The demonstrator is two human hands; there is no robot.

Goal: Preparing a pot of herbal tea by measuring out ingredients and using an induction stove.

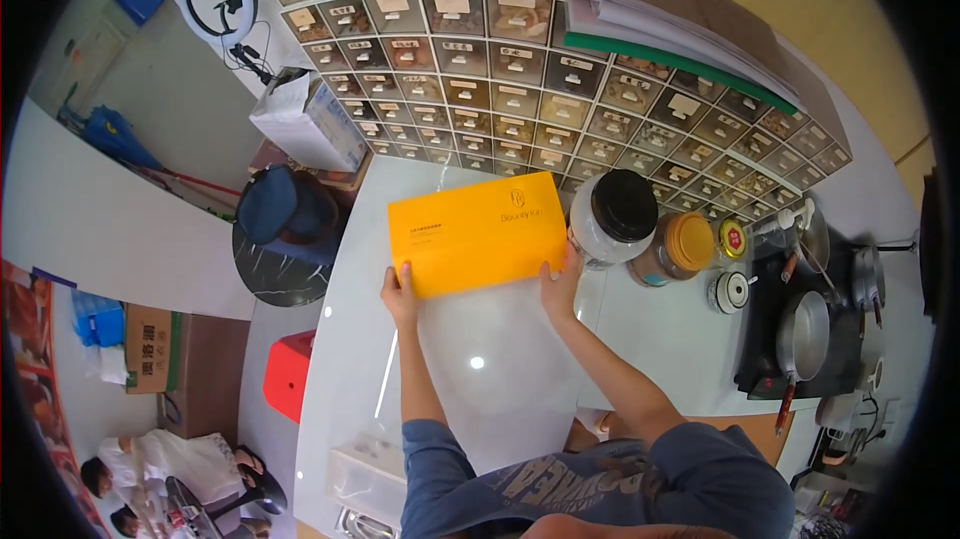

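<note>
A flat orange-yellow box or packet (477, 239) with printing on its face is held over the white counter (495, 359). My left hand (400, 297) grips its lower left corner, thumb on the face. At the lower right corner, my right hand (562, 280) holds the edge, thumb also on the front. Just right of the box stands a clear jar with a black lid (624, 206). Beside that are a jar with an orange lid (688, 241) and a small jar with a yellow and red lid (731, 238).
Behind the counter rises a rack of small labelled drawers (517, 100). At right, pans (804, 336) rest on a black cooktop (769, 359), near a small lidded pot (729, 292). Clear plastic containers (366, 471) lie at lower left. A red stool (289, 376) stands beside the counter; people sit beyond.
</note>
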